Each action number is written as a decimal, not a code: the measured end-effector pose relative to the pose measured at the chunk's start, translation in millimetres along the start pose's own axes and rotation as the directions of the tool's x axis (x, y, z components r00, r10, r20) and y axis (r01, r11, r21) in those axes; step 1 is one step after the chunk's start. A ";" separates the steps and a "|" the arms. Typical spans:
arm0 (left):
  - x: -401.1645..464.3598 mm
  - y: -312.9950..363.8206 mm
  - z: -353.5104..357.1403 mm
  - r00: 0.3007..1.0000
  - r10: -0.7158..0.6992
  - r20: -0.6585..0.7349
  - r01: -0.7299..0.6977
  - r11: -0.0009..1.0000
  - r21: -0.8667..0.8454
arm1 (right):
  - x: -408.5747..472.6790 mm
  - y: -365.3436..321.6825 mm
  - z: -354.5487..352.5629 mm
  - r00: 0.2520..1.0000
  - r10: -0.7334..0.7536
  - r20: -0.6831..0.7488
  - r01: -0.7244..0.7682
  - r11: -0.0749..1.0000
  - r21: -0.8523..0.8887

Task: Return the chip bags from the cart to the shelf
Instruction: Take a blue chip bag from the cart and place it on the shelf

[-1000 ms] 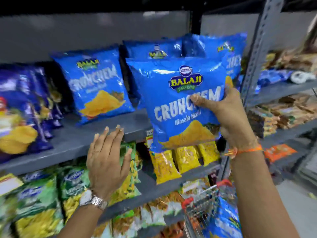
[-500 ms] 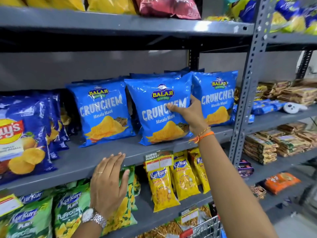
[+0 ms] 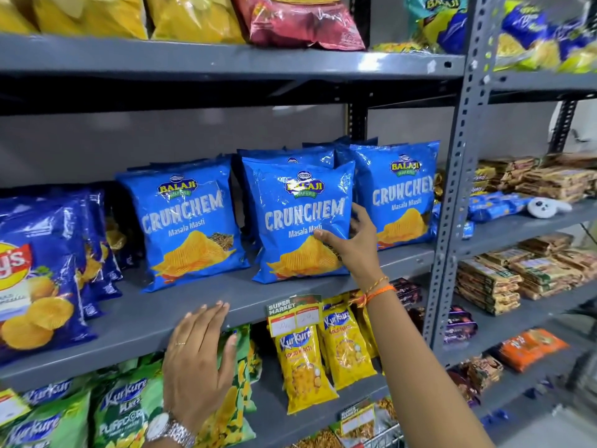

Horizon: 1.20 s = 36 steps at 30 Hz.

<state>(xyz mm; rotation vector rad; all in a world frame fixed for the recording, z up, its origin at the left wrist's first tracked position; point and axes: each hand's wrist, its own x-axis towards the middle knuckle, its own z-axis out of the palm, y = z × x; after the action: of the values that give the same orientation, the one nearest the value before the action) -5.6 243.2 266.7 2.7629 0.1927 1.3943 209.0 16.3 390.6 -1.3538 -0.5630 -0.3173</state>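
Note:
A blue Crunchem chip bag (image 3: pixel 300 221) stands upright on the grey middle shelf (image 3: pixel 155 321), between two matching bags (image 3: pixel 184 221) (image 3: pixel 400 195), with more of them behind it. My right hand (image 3: pixel 352 247) grips its right edge, thumb on the front and fingers behind. My left hand (image 3: pixel 197 357) is spread flat, its fingertips resting on the shelf's front lip, and it holds nothing. A bit of the cart's wire rim (image 3: pixel 384 436) shows at the bottom edge; what it holds is hidden.
Dark blue Lay's bags (image 3: pixel 35 270) fill the shelf's left end. Yellow Kurkure packs (image 3: pixel 300 360) and green ones (image 3: pixel 122 412) hang on the shelf below. A perforated grey upright (image 3: pixel 452 189) bounds the bay on the right; stacked snack packs (image 3: pixel 491 282) lie beyond it.
My right hand carried the bag up and back from in front of the shelf and set it standing in the middle row. The view tilted upward. My left hand moved onto the shelf's lip.

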 end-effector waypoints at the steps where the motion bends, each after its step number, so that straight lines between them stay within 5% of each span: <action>1: 0.1 -0.1 -0.2 1.000 0.001 0.003 -0.001 1.000 0.000 | 2.2 -0.9 1.2 1.000 0.007 0.003 -0.007 1.000 0.003; 12: 0.9 3.1 -4.3 1.000 -0.005 0.006 0.006 0.999 -0.044 | 15.8 1.7 0.3 0.992 0.108 0.058 -0.109 0.994 0.010; 21: -22.5 49.5 16.2 0.994 0.106 -0.028 -0.109 0.972 -0.208 | -33.2 -13.8 -44.3 0.976 0.106 -0.188 -0.110 0.994 -0.009; 26: -60.7 92.4 50.5 0.964 0.239 0.112 -0.180 0.906 -0.384 | -98.8 10.2 -98.0 0.953 0.117 -0.278 -0.118 0.993 0.013; 32: -162.4 136.6 106.6 0.830 0.338 0.443 -0.087 0.864 -0.497 | -223.4 121.2 -182.9 0.789 0.350 -0.505 -0.389 0.921 0.030; 36: -229.1 160.0 136.8 0.684 0.405 0.607 -0.021 0.842 -0.539 | -318.7 205.9 -221.6 0.590 0.535 -0.605 -0.620 0.780 0.084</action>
<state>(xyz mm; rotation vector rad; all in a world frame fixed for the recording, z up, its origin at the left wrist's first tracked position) -15.6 57.7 17.2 2.6594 -0.4845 0.2139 97.2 -191.2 19.8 -1.3934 0.4672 -0.2237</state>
